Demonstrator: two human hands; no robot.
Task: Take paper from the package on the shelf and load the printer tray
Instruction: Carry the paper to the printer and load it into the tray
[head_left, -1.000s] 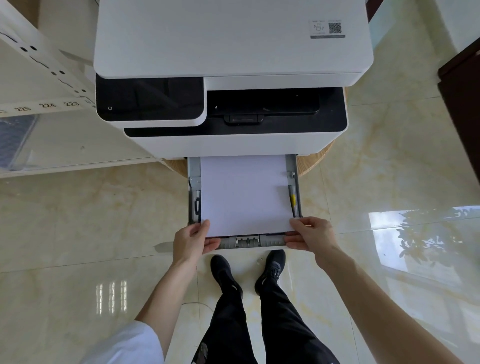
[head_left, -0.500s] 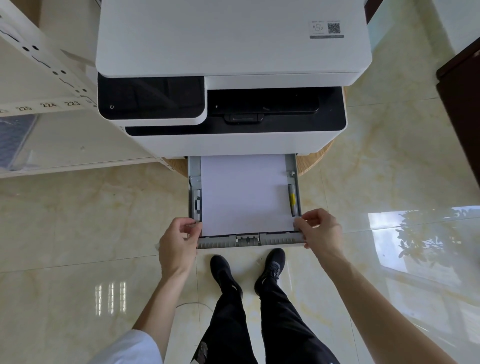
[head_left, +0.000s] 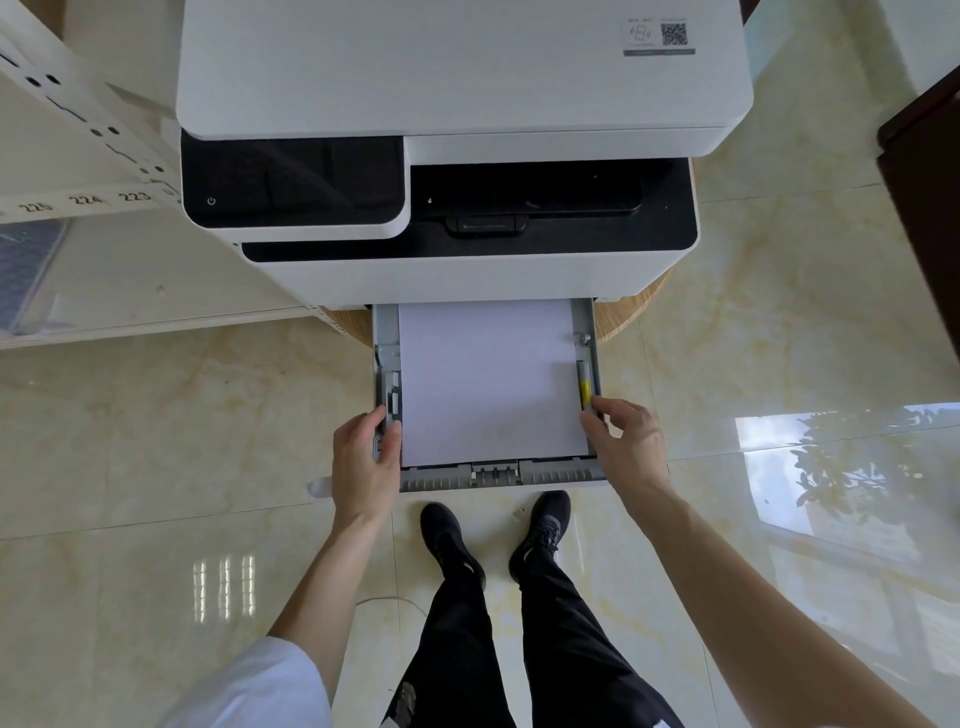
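Observation:
A white and black printer stands on a round wooden table. Its grey paper tray is pulled out toward me, and a stack of white paper lies flat inside it. My left hand grips the tray's left side rail near the front corner, thumb inside against the paper guide. My right hand holds the right side rail just below the yellow guide tab, fingers curled over the edge. The paper package is out of view.
A white shelf unit with numbered labels stands to the left of the printer. The round wooden table shows under the printer. A dark cabinet is at the right edge. My feet stand on glossy marble floor below the tray.
Both hands moved from the front edge of the paper to the tray's side rails. The paper settled flat in the tray.

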